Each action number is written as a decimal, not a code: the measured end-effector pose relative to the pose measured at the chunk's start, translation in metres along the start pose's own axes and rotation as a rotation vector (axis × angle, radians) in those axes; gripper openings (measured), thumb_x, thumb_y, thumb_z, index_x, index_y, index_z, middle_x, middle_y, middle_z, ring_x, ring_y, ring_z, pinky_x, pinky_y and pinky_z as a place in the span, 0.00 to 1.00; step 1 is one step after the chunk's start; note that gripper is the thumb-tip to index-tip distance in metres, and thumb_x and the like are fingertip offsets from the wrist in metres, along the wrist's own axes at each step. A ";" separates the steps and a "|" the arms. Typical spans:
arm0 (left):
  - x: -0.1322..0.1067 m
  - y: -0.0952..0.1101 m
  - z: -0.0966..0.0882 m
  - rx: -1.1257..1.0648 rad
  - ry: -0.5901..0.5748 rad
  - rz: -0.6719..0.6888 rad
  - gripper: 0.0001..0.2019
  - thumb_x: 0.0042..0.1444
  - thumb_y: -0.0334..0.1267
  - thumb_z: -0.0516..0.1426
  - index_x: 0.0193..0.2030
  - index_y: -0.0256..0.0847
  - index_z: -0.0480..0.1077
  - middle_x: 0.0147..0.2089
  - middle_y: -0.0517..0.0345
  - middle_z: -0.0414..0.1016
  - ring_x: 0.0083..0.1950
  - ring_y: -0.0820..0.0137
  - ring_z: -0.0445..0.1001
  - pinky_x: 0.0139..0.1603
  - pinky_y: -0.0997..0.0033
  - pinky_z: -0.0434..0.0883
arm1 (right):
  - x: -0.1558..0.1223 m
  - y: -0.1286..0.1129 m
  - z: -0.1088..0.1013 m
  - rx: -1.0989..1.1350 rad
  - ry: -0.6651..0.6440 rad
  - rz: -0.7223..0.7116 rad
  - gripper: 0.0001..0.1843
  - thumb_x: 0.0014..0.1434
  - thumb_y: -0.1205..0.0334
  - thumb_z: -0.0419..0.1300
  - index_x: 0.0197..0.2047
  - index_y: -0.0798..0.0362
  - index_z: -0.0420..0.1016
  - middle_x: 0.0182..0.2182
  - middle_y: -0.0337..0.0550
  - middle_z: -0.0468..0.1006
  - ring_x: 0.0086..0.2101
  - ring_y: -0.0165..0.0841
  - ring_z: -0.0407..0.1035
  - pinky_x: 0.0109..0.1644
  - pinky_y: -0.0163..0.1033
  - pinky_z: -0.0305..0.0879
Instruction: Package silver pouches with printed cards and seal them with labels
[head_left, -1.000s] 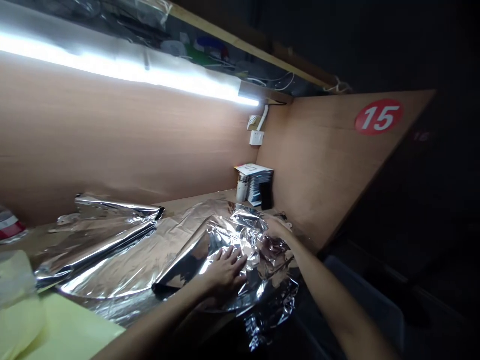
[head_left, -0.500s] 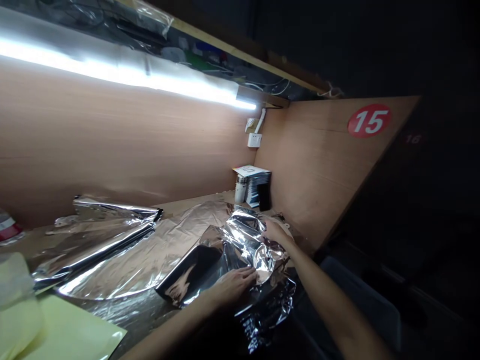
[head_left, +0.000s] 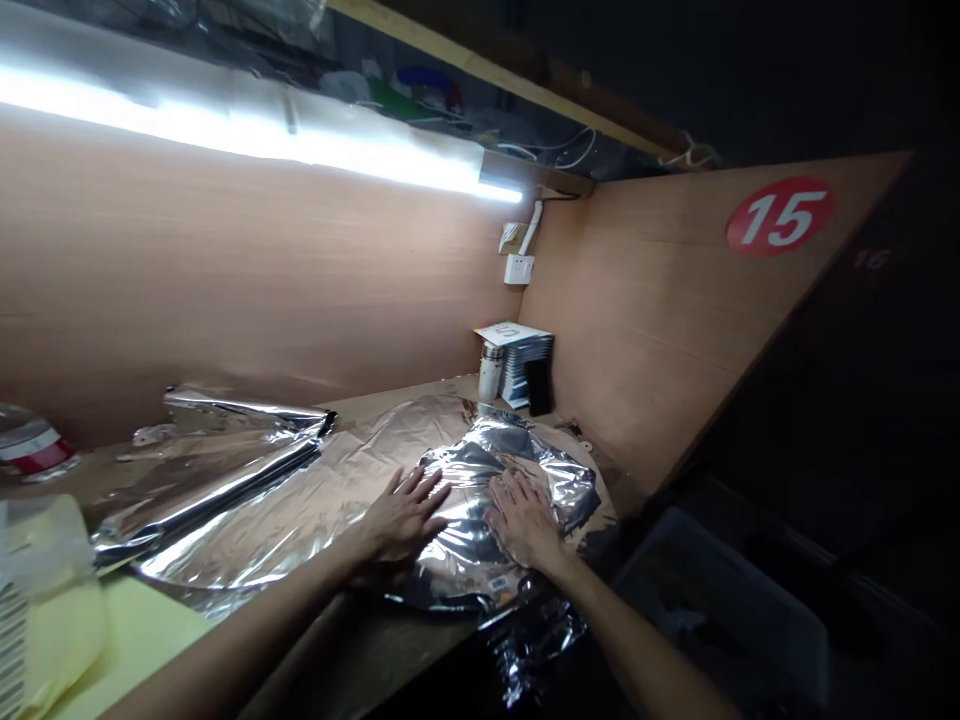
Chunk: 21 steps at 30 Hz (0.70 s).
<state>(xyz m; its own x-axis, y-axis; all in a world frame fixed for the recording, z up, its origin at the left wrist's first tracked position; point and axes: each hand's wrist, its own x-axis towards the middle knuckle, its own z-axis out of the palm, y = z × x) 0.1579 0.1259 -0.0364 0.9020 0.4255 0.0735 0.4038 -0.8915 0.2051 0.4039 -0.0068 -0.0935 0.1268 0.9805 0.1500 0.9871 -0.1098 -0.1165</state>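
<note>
A crumpled sheet of shiny silver foil (head_left: 517, 470) lies folded flat on the wooden bench. My left hand (head_left: 401, 510) rests palm down on its left part, fingers spread. My right hand (head_left: 521, 520) presses flat on the foil beside it, fingers spread too. Both hands hold nothing. A wider sheet of foil (head_left: 300, 500) lies spread under and left of the folded piece. Some foil hangs over the bench's front edge (head_left: 536, 640).
A long folded bundle of foil (head_left: 225, 450) lies at the left. Yellow sheets (head_left: 112, 630) sit at the near left. A small bottle (head_left: 490, 372), stacked booklets (head_left: 525, 365) and a dark object stand in the back corner. A side panel bears a red "15" sticker (head_left: 778, 216).
The raised, crinkled foil has been folded down and flattened. My right hand came off the bunched foil to lie flat on top. My left hand slid left and spread out.
</note>
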 end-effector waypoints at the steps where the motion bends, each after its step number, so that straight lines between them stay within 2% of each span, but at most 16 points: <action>1: -0.011 -0.014 0.003 0.013 -0.046 -0.015 0.31 0.71 0.58 0.45 0.75 0.47 0.58 0.79 0.45 0.50 0.80 0.45 0.44 0.74 0.34 0.42 | 0.000 0.001 0.000 0.002 0.010 -0.015 0.34 0.74 0.43 0.43 0.77 0.49 0.54 0.75 0.50 0.51 0.73 0.49 0.43 0.74 0.60 0.39; 2: -0.022 -0.024 0.006 0.025 -0.058 -0.070 0.31 0.71 0.57 0.44 0.76 0.47 0.57 0.80 0.45 0.49 0.79 0.45 0.45 0.74 0.35 0.45 | 0.001 0.002 0.000 0.004 0.022 -0.026 0.34 0.74 0.43 0.44 0.77 0.49 0.55 0.75 0.51 0.52 0.73 0.49 0.44 0.74 0.60 0.40; 4: -0.042 -0.037 0.011 0.029 0.024 -0.265 0.32 0.71 0.53 0.44 0.76 0.40 0.56 0.77 0.37 0.54 0.76 0.44 0.55 0.70 0.40 0.56 | 0.006 0.004 -0.003 0.007 0.033 -0.047 0.34 0.74 0.43 0.44 0.76 0.49 0.56 0.75 0.53 0.53 0.73 0.50 0.46 0.73 0.61 0.43; 6: -0.059 -0.037 0.012 -0.041 0.114 -0.463 0.32 0.68 0.48 0.46 0.75 0.34 0.56 0.66 0.33 0.70 0.64 0.47 0.70 0.60 0.49 0.66 | 0.013 0.007 -0.011 0.003 0.017 -0.103 0.34 0.74 0.43 0.46 0.75 0.50 0.58 0.74 0.53 0.56 0.72 0.50 0.48 0.73 0.61 0.46; 8: -0.074 -0.027 0.010 -0.202 0.082 -0.523 0.28 0.65 0.45 0.49 0.69 0.37 0.62 0.47 0.45 0.80 0.48 0.56 0.78 0.49 0.59 0.71 | 0.018 0.007 -0.026 -0.009 0.006 -0.167 0.32 0.73 0.45 0.50 0.74 0.51 0.60 0.73 0.54 0.57 0.72 0.50 0.49 0.73 0.61 0.46; 10: -0.089 -0.010 0.008 -0.387 -0.014 -0.500 0.19 0.59 0.44 0.54 0.55 0.42 0.72 0.35 0.56 0.78 0.38 0.61 0.78 0.41 0.66 0.70 | 0.010 0.001 -0.045 -0.019 0.067 -0.198 0.33 0.72 0.47 0.54 0.74 0.53 0.60 0.74 0.57 0.55 0.72 0.51 0.47 0.74 0.61 0.42; 11: -0.098 0.000 0.009 -0.485 -0.035 -0.493 0.15 0.58 0.44 0.55 0.48 0.43 0.74 0.34 0.57 0.78 0.37 0.62 0.77 0.40 0.66 0.70 | 0.000 -0.005 -0.053 -0.006 0.101 -0.230 0.36 0.71 0.47 0.56 0.75 0.54 0.58 0.74 0.57 0.54 0.72 0.52 0.47 0.75 0.61 0.42; 13: -0.119 0.019 0.013 -0.730 -0.030 -0.495 0.14 0.57 0.48 0.58 0.42 0.41 0.76 0.38 0.55 0.80 0.42 0.59 0.79 0.45 0.64 0.73 | -0.032 -0.020 -0.063 0.051 0.123 -0.401 0.43 0.67 0.42 0.61 0.77 0.51 0.53 0.74 0.55 0.54 0.72 0.51 0.48 0.75 0.58 0.45; 15: -0.141 0.033 0.019 -0.977 -0.024 -0.515 0.20 0.58 0.52 0.60 0.48 0.39 0.78 0.47 0.50 0.82 0.50 0.55 0.79 0.52 0.59 0.75 | -0.071 -0.033 -0.060 0.095 0.036 -0.696 0.47 0.64 0.40 0.64 0.78 0.45 0.49 0.74 0.49 0.55 0.71 0.48 0.50 0.75 0.55 0.48; 16: -0.150 0.037 0.021 -1.045 -0.041 -0.500 0.23 0.57 0.53 0.61 0.54 0.40 0.77 0.51 0.49 0.82 0.53 0.53 0.78 0.55 0.57 0.75 | -0.089 -0.038 -0.053 0.087 0.023 -0.767 0.45 0.66 0.44 0.63 0.78 0.44 0.49 0.74 0.48 0.55 0.72 0.48 0.50 0.75 0.56 0.47; 18: -0.162 0.036 0.018 -0.961 -0.042 -0.389 0.29 0.57 0.49 0.64 0.65 0.47 0.72 0.57 0.50 0.79 0.58 0.52 0.76 0.59 0.54 0.74 | -0.115 -0.040 -0.035 0.070 0.051 -0.761 0.36 0.70 0.56 0.60 0.77 0.45 0.53 0.73 0.49 0.59 0.71 0.47 0.52 0.75 0.57 0.47; 19: -0.163 0.032 0.012 -0.819 -0.017 -0.292 0.30 0.59 0.46 0.63 0.69 0.53 0.68 0.62 0.51 0.77 0.61 0.51 0.74 0.62 0.52 0.73 | -0.123 -0.037 -0.025 0.078 0.070 -0.721 0.33 0.71 0.60 0.58 0.75 0.47 0.57 0.71 0.50 0.62 0.70 0.47 0.55 0.75 0.58 0.48; 21: -0.154 0.019 -0.004 -0.469 0.031 -0.096 0.30 0.64 0.43 0.58 0.73 0.60 0.61 0.71 0.53 0.67 0.71 0.49 0.64 0.70 0.43 0.64 | -0.127 -0.029 -0.012 0.162 0.067 -0.639 0.27 0.70 0.62 0.58 0.71 0.49 0.66 0.67 0.50 0.69 0.68 0.47 0.59 0.74 0.58 0.51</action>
<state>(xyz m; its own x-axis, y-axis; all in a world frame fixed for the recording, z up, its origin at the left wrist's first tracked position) 0.0262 0.0439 -0.0397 0.8559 0.5136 0.0607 0.3663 -0.6849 0.6299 0.3604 -0.1301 -0.0972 -0.4680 0.8318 0.2984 0.8435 0.5212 -0.1300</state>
